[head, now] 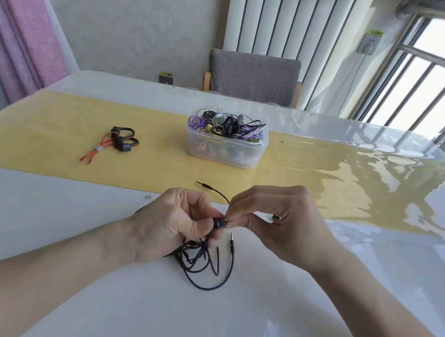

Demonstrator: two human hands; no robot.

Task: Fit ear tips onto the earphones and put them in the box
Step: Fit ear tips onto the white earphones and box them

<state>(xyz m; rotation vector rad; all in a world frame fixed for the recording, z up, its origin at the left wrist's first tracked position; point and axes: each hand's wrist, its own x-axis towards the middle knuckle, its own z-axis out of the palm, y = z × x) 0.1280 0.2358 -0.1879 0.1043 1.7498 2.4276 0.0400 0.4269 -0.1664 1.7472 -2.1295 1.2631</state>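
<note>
Desk (253,324): white, glossy, w/ yellow runner (53,132) across the far half under a clear cover. Left hand (173,223): near centre, fingers curled, holding black earbud (220,223) betw. thumb and fingers; loose bundle of black cable (204,266) hangs from the grip and loops onto desk just below. Right hand (274,218): fingertips pinching at the right end of the same earbud; whether an ear tip sits betw. them can't tell, too small. Jack plug (231,242): upright, just below the earbud, near right hand. 2nd jack plug (203,185): lying on runner, just far of the hands, its cable running back toward right hand. Small dark piece (276,217): on desk behind right hand, partly hidden; type unclear. Box (223,151): clear plastic, no lid on, on runner, far centre, well apart from hands; heaped w/ tangled earphones, purple, black, white, green. Red-cabled earphones (113,142): black ear hooks, cable tied w/ a strap, on runner left of box. Grey chair (254,77): at far edge of desk.
</note>
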